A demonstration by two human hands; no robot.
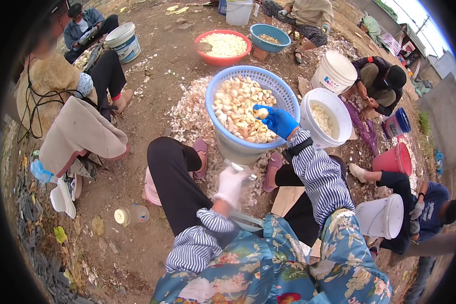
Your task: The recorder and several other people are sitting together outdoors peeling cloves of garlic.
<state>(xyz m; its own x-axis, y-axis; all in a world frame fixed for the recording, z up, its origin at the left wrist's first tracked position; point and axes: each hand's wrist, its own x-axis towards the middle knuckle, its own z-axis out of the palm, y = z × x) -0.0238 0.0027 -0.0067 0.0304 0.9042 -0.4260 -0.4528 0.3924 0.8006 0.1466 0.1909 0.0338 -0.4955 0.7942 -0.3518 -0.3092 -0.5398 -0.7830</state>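
Observation:
A blue plastic colander (pixel 285 91) full of garlic cloves (pixel 239 110) rests on a pale bucket (pixel 237 150) before me. My right hand (pixel 280 121), in a blue glove, reaches over its right side and grips a garlic clove (pixel 262 113) between thumb and fingers. Nearer my lap, my left hand (pixel 230 185), in a white glove and somewhat blurred, is closed around a small whitish tool (pixel 240 169); its exact kind cannot be told. Right of the colander, a white bucket (pixel 307 114) holds peeled cloves (pixel 322 118) in liquid.
Garlic skins (pixel 186 110) litter the ground. Beyond stand a red basin (pixel 222 60) of cloves and a teal basin (pixel 269 46). A lidded jar (pixel 131 215) lies at left. Several people sit around, with white buckets (pixel 380 216) and a red bucket (pixel 392 159) at right.

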